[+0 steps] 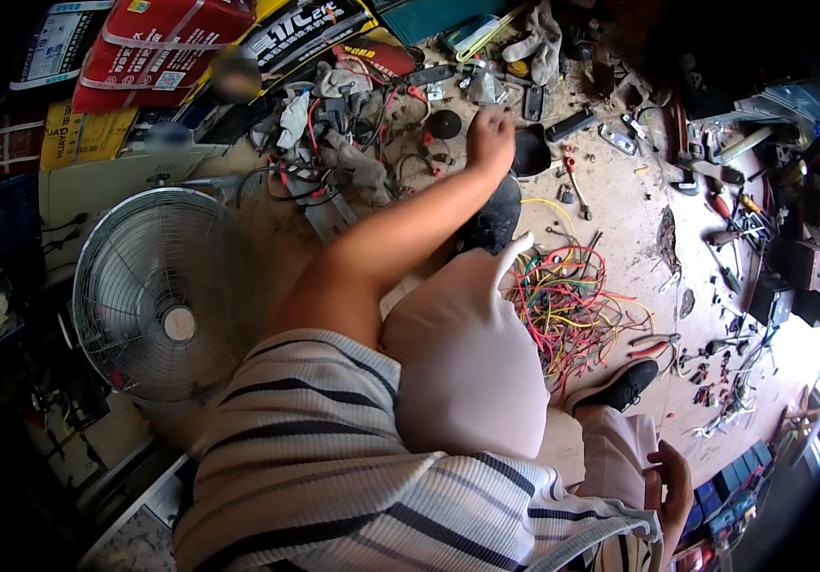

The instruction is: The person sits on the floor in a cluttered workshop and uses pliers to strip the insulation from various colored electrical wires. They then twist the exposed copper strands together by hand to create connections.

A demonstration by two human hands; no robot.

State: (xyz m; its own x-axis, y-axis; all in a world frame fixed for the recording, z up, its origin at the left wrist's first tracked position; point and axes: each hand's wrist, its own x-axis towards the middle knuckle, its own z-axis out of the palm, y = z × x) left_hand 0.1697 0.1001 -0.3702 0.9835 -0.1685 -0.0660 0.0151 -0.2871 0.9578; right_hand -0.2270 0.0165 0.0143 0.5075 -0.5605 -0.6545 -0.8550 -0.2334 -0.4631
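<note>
My left hand (492, 141) reaches out far ahead over the cluttered floor. Its fingers are curled together, and whatever they might hold is too small or hidden to make out. Just to the right of it sits a small black square tray (531, 153), and a black round disc (443, 124) lies to its left. Beyond the fingers is a clear plastic bag (486, 90). Down by my right knee, my right hand (673, 481) hangs with loosely bent fingers that stand apart, holding nothing.
A large metal fan (167, 296) stands at left. Tangled coloured wires (572, 305) lie beside my leg, with red-handled pliers (656, 341) near my shoe (624, 386). Grey gloves (357, 162) and cables heap ahead. Red boxes (157, 57) stack at far left; hand tools (729, 253) scatter at right.
</note>
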